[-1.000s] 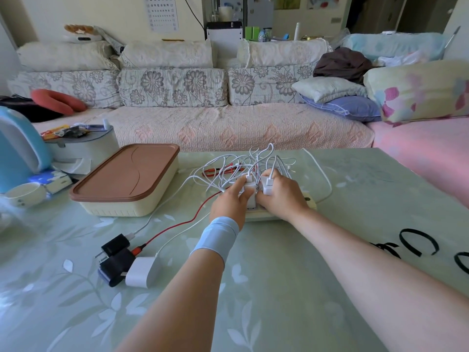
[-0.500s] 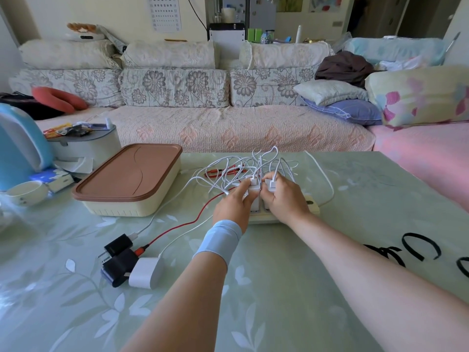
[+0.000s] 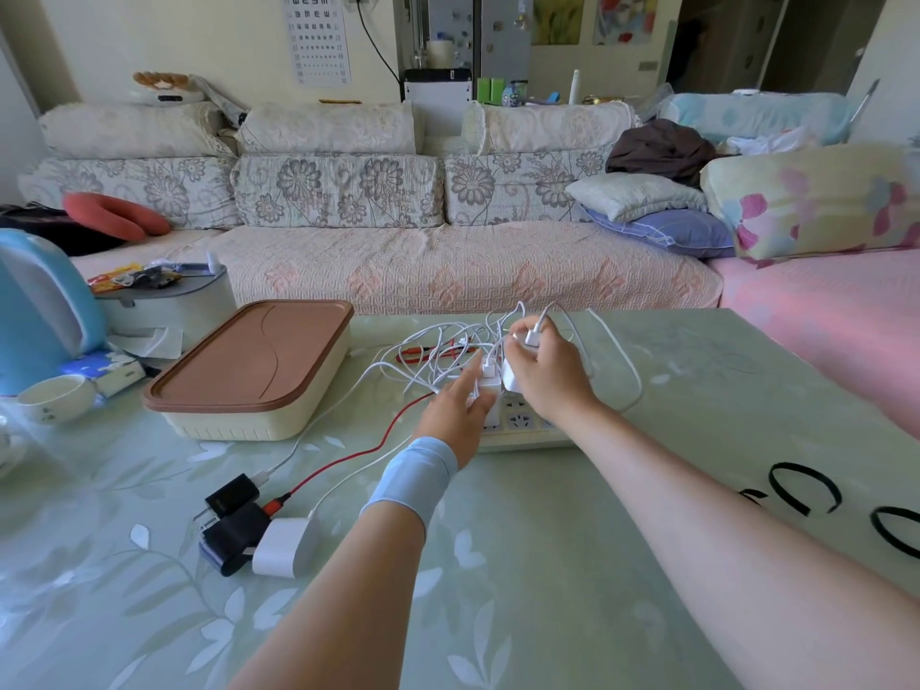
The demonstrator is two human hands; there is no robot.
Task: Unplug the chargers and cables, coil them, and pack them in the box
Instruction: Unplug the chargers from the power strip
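Lifting clear of the power strip (image 3: 522, 424) toward the tabletop's far edge, my right hand (image 3: 550, 378) gripped the white charger (image 3: 513, 375) it had just pulled free, cable trailing. My left hand (image 3: 455, 413) pressed straight-fingered on the neighbouring plugged charger (image 3: 487, 390). One more was out; the lidded box (image 3: 249, 371) sat closed toward the left edge.

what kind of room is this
Most likely a home living room: a long floral sofa with loose pillows runs behind the table, and a blue kettle stands at the left.
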